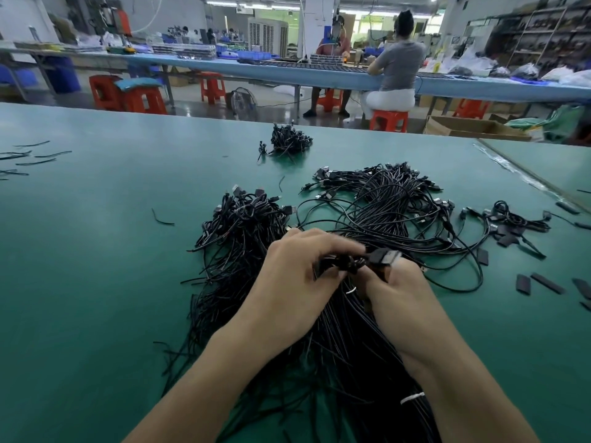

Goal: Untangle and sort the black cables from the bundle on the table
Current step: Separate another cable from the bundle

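the left hand (297, 276) and the right hand (399, 295) meet over the near middle of the green table (96, 266). below them a big bundle of black cables (335, 340) runs from the near edge toward the middle. the left hand's fingers are curled around a small clump (337, 262) of those cables, held just above the bundle. the right hand pinches a black plug (382, 254) at the end of that clump, close to the left fingertips; blur hides the finer finger placement. a white tie (412, 398) wraps the bundle beside the right forearm. left of the hands lies a tangled heap (243, 219) with plugs sticking up at its far side. to the far right a looser spread of cables (393, 199) fans out. a small pile (289, 141) sits well apart, farther back. short black strips (543, 282) lie scattered on the right, thin wire scraps (32, 155) on the far left. beyond the table a person in grey (399, 59) sits on an orange stool (388, 119) at a long blue bench (256, 67).
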